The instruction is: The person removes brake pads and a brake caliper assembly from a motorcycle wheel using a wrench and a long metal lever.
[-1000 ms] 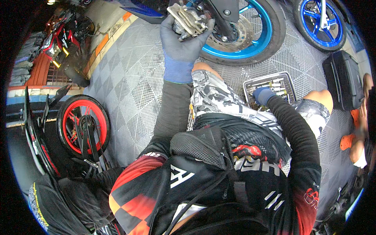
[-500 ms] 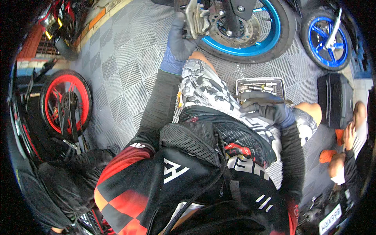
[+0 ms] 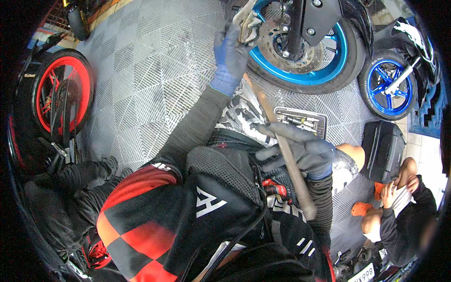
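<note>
At the upper middle, my gloved left hand [image 3: 230,54] is closed around a metal brake caliper [image 3: 246,23], beside the front wheel's brake disc [image 3: 293,47]. My gloved right hand [image 3: 303,150] is over my lap, its fingers partly extended. Across its palm and fingers lies a long, thin brown stick-like tool [image 3: 289,157], slanting from near my left wrist down toward my right forearm. Its exact kind cannot be made out. Just beyond the right hand, a tray [image 3: 324,123] of metal tools sits on the floor.
A motorcycle's blue-rimmed front wheel [image 3: 329,77] stands ahead. Another blue wheel [image 3: 390,87] and a black case [image 3: 383,150] are to the right. A seated person [image 3: 399,207] is at lower right. A red-rimmed wheel [image 3: 63,94] stands left, on grey tile flooring [image 3: 145,61].
My right hand has moved left and turned, bringing the brown tool from nearly level to a steep slant. The left hand still holds the caliper. The whole view has shifted.
</note>
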Motion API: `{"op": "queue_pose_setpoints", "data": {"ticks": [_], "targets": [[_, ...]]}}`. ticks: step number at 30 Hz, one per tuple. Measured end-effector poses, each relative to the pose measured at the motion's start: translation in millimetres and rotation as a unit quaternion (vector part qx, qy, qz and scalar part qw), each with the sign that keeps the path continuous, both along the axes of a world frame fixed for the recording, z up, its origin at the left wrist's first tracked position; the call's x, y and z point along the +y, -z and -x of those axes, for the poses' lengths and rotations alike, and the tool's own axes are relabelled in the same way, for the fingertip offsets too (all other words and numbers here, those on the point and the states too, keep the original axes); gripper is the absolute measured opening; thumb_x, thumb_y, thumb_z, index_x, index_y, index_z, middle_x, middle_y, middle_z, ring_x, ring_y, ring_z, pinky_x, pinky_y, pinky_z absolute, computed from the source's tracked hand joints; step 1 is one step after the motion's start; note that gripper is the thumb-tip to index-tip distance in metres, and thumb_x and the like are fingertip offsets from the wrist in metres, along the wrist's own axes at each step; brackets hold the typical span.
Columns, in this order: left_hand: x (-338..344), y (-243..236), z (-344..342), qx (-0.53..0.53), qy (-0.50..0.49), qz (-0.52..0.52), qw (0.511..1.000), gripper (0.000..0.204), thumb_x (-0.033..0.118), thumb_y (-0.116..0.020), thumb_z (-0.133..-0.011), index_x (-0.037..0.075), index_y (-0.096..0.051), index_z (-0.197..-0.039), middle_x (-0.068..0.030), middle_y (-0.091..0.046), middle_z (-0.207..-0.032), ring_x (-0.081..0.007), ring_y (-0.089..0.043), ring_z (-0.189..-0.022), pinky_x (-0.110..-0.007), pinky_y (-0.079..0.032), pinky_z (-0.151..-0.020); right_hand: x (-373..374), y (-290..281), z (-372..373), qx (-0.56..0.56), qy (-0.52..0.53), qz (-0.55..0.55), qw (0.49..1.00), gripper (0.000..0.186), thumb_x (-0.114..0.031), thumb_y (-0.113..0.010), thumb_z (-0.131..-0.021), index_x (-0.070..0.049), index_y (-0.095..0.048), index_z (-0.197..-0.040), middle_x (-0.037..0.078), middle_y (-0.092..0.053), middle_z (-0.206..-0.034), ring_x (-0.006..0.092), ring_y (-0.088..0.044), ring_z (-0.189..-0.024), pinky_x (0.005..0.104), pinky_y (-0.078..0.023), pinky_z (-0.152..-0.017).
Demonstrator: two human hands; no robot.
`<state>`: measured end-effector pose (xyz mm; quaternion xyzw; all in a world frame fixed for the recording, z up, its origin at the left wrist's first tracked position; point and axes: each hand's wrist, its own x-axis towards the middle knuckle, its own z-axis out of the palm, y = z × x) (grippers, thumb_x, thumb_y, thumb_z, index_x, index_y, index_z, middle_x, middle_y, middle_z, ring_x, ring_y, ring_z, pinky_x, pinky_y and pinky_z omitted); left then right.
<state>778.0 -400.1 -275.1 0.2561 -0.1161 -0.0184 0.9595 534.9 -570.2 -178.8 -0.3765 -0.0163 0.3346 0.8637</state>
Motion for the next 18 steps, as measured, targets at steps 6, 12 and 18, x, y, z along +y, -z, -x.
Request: {"op": "queue_pose_setpoints", "data": {"ticks": [6,12,18], "targets": [[-3.9,16.0,-18.0,0.074,-0.050,0.036,0.995,0.036,0.022,-0.062,-0.102,0.007,-0.056,-0.134,-0.0142,-0.059,-0.136,-0.0272,-0.060,-0.124,-0.049,-0.059,-0.098,39.6,-48.5,-19.2,0.009,0.081,0.366,0.927,0.040,-0.015,-0.054,-0.100,-0.003,-0.060,-0.138,0.013,-0.073,-0.094,0.0085,-0.061,-0.054,0.0235,-0.049,-0.047],[-13.1,-1.1,-16.9,0.119,-0.088,-0.001,0.989,0.029,0.009,-0.066,-0.097,0.008,-0.058,-0.125,-0.0140,-0.062,-0.129,-0.0277,-0.064,-0.117,-0.050,-0.056,-0.101,39.1,-36.3,-64.7,-0.368,0.178,0.627,0.664,0.042,-0.013,-0.062,-0.095,-0.004,-0.062,-0.136,0.021,-0.072,-0.095,0.0346,-0.070,-0.085,0.0423,-0.056,-0.073],[-9.9,21.5,-29.2,0.069,-0.088,-0.078,0.991,0.035,0.006,-0.066,-0.094,0.004,-0.061,-0.129,-0.0140,-0.064,-0.127,-0.0247,-0.065,-0.115,-0.044,-0.057,-0.098,32.1,-73.1,-114.2,-0.315,0.061,0.780,0.538,0.043,-0.017,-0.067,-0.096,-0.010,-0.064,-0.138,0.024,-0.072,-0.114,0.0335,-0.073,-0.105,0.0387,-0.056,-0.092]]}}
